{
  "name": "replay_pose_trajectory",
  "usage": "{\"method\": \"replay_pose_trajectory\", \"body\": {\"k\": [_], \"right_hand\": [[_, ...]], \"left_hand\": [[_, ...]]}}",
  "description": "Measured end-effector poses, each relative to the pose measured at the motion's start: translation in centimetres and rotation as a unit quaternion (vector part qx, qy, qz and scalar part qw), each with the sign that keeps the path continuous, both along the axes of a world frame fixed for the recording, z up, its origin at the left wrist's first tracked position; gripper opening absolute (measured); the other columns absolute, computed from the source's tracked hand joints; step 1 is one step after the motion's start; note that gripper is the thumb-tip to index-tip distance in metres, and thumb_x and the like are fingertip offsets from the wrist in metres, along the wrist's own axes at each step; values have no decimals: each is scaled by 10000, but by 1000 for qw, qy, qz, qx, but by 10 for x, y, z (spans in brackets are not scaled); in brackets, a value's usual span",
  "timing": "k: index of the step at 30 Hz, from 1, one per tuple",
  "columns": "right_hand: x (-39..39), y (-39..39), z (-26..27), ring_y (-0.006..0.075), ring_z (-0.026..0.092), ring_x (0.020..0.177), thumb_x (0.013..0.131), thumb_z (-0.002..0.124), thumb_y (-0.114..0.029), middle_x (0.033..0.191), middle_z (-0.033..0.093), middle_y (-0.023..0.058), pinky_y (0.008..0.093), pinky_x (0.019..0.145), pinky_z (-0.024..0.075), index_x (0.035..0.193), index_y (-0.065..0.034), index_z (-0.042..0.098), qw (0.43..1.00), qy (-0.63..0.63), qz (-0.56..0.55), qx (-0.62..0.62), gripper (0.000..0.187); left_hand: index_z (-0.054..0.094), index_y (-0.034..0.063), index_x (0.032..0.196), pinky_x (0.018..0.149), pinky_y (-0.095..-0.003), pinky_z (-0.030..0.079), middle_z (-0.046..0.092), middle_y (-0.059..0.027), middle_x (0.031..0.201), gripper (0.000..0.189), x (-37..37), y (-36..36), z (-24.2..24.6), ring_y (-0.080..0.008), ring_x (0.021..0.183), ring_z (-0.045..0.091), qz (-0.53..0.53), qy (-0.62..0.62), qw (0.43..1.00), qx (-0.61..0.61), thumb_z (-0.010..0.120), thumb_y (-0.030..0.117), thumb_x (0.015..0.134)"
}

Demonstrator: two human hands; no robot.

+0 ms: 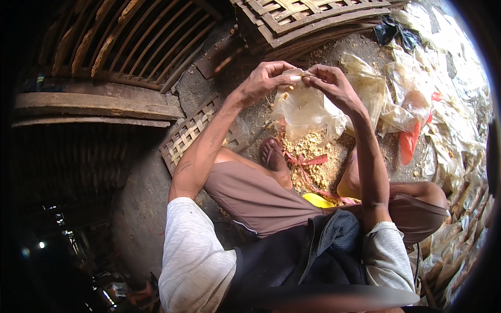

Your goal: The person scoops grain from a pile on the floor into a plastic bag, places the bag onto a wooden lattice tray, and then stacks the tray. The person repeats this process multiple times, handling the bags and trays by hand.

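Both hands pinch the top edge of a translucent plastic bag [301, 111], close together in front of me. My left hand [270, 78] grips the edge between thumb and fingers, the thumb lying along it. On the other side, my right hand [327, 80] has its fingertips closed on the same edge. The bag hangs down below the hands, with a few yellowish crumbs stuck to it. Under it, a heap of yellowish crumbs [313, 172] lies on the ground between my feet. Red plastic ribbon [313, 160] runs over the heap.
A large pile of used plastic bags [450, 117] spreads along the right, with a red plastic piece [409, 144] on it. Woven bamboo trays [321, 15] are stacked ahead; another woven tray [191, 137] lies by my left arm. A slatted wooden rack [137, 51] stands left. Something yellow [318, 200] lies near my legs.
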State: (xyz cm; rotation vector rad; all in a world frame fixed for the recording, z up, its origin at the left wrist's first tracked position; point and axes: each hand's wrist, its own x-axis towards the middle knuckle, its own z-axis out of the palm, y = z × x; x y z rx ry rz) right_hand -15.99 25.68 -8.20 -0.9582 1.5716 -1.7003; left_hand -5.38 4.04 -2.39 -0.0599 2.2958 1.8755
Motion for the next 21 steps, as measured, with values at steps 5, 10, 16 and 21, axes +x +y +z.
{"method": "replay_pose_trajectory", "body": {"k": [5, 10, 16, 21], "right_hand": [[1, -2, -5, 83, 602, 911, 1015, 675, -253, 941, 703, 11, 262, 853, 484, 1074, -6, 701, 1000, 3, 10, -3, 256], [-1, -3, -8, 89, 588, 893, 1004, 663, -261, 917, 698, 15, 271, 833, 476, 1046, -2, 697, 1000, 11, -12, -1, 264], [-5, -2, -13, 89, 571, 879, 1004, 641, -251, 902, 675, 5, 270, 824, 465, 1016, -2, 678, 1000, 5, -16, -4, 252], [1, -2, -7, 56, 534, 871, 1028, 658, -211, 888, 603, -33, 230, 817, 443, 979, -27, 626, 1000, -1, 11, -17, 194]], "left_hand": [[763, 60, 1136, 862, -267, 547, 749, -15, 996, 239, -6, -1, -12, -84, 935, 670, 10, 38, 998, -51, 750, 235, 974], [764, 52, 1128, 871, -283, 552, 761, -25, 1031, 231, -6, -5, -12, -85, 941, 673, 0, 41, 999, -30, 772, 203, 954], [736, 17, 1170, 883, -284, 548, 757, -37, 1054, 318, -2, 5, -5, -87, 961, 670, 0, 29, 999, 41, 805, 208, 925], [741, 23, 1164, 909, -287, 548, 756, -34, 1071, 329, -5, 0, -1, -92, 984, 671, -3, 12, 1000, -2, 831, 197, 899]]}}
